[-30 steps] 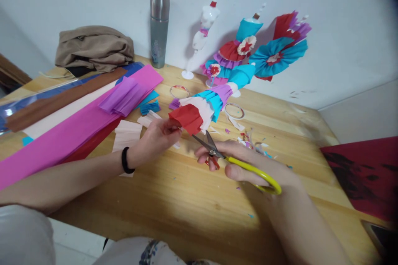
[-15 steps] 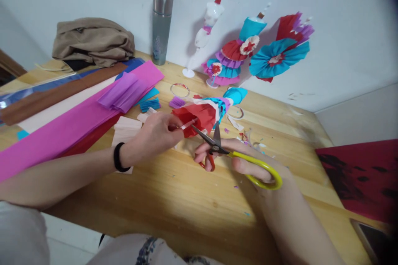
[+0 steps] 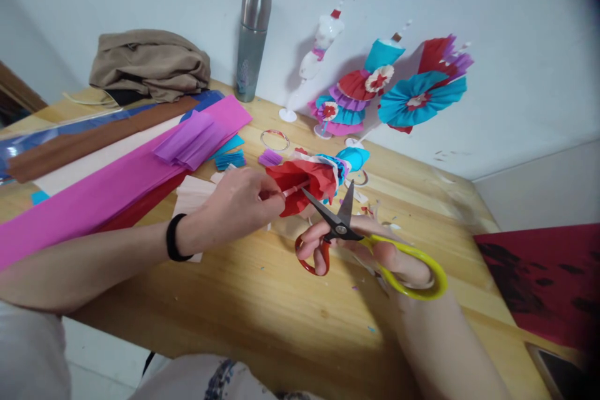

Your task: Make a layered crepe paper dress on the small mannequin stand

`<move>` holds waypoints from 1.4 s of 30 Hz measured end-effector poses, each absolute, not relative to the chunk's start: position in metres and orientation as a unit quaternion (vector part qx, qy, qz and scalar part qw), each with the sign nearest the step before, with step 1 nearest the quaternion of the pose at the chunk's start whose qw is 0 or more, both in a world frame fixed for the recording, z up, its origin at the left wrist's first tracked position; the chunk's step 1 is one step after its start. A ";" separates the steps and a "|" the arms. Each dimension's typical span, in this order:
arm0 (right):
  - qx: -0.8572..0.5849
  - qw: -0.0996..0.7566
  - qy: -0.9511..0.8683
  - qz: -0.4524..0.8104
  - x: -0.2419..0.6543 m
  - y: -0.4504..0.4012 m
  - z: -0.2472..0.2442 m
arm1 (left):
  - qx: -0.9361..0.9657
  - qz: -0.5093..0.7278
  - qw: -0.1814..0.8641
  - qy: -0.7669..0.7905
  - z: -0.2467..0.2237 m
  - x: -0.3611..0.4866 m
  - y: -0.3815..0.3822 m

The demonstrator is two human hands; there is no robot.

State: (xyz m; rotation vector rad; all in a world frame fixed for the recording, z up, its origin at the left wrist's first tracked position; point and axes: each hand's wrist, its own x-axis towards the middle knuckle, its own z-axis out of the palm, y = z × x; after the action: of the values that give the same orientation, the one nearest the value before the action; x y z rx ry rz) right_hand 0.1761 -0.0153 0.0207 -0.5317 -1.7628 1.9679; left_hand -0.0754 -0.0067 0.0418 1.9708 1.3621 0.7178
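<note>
A small paper dress lies on its side, with a red crepe-paper skirt (image 3: 323,178) opening toward me and a blue top (image 3: 354,159) at its far end. At the mouth of the skirt, my left hand (image 3: 241,203) pinches a thin pale rod (image 3: 295,190) that runs into the red paper. My right hand (image 3: 365,240) has its fingers through the handles of a pair of scissors (image 3: 341,229), one yellow and one red. Their blades are spread, one tip close to the rod and the skirt. Whatever lies deeper inside the skirt is hidden.
Rolls of crepe paper (image 3: 135,169) cover the left side, near a brown cloth (image 3: 152,65). A flask (image 3: 253,44), a bare mannequin (image 3: 323,44) and two paper-dressed ones (image 3: 349,94) stand along the wall. Tape rings (image 3: 275,139) and scraps lie about the dress.
My right hand has brought the scissors slightly down and to the right, with the blades still apart. My left hand keeps its pinch on the rod; the red skirt has shifted slightly and its opening looks fuller.
</note>
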 end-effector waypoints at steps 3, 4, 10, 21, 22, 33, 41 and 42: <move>-0.217 0.212 -0.641 0.705 0.175 -0.016 0.022 | 0.755 0.277 0.290 0.518 0.042 -0.075 -0.007; -0.226 0.211 -0.640 0.704 0.175 -0.017 0.022 | 0.757 0.276 0.283 0.519 0.042 -0.075 -0.008; -0.227 0.236 -0.631 0.703 0.169 -0.019 0.023 | 0.761 0.269 0.247 0.536 0.041 -0.076 -0.008; -0.239 0.239 -0.620 0.708 0.168 -0.021 0.024 | 0.770 0.353 0.223 0.482 0.025 -0.080 0.001; -0.234 0.246 -0.618 0.709 0.167 -0.022 0.023 | 0.771 0.367 0.221 0.471 0.024 -0.081 0.002; -0.266 0.236 -0.628 0.692 0.169 -0.023 0.024 | 0.785 0.401 0.164 0.443 0.019 -0.081 0.006; -0.311 0.218 -0.621 0.686 0.175 -0.024 0.017 | 0.781 0.416 0.152 0.441 0.017 -0.081 0.008; -0.319 0.215 -0.621 0.684 0.176 -0.024 0.017 | 0.780 0.414 0.151 0.443 0.017 -0.081 0.008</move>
State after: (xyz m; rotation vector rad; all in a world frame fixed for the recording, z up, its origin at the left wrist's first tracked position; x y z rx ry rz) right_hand 0.1758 -0.0240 0.0168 -0.8834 -1.7206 1.8953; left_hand -0.0809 0.0079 0.0171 2.2407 1.2733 1.1881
